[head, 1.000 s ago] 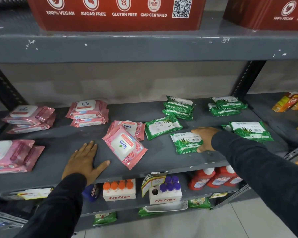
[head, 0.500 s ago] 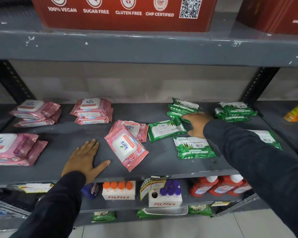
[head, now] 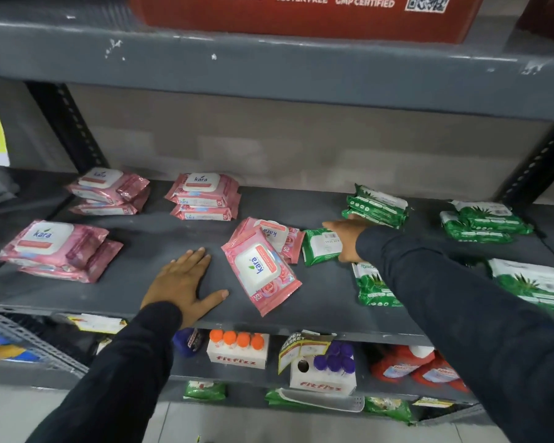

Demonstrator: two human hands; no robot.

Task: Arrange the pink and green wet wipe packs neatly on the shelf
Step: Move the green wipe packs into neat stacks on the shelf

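Note:
Pink wet wipe packs lie in three neat stacks on the grey shelf (head: 160, 231): back left (head: 109, 190), back middle (head: 205, 196) and front left (head: 55, 247). Two loose pink packs lie askew mid-shelf, one (head: 263, 270) overlapping the other (head: 279, 235). Green packs are stacked at the back (head: 378, 206) and back right (head: 483, 222); single ones lie at the front (head: 375, 286) and far right (head: 534, 282). My left hand (head: 186, 282) rests flat and empty on the shelf's front. My right hand (head: 346, 238) clasps the right end of a loose green pack (head: 319, 246) beside the pink ones.
A red carton (head: 301, 14) sits on the shelf above, whose grey edge (head: 269, 75) overhangs. Black slotted uprights (head: 68, 123) flank the bay. Below are fitfizz boxes (head: 237, 350) (head: 323, 372), red bottles (head: 410, 366) and more green packs.
My right hand left the front green pack, passed the back green stack and came down onto the loose green pack in the middle. My left hand stayed flat on the shelf.

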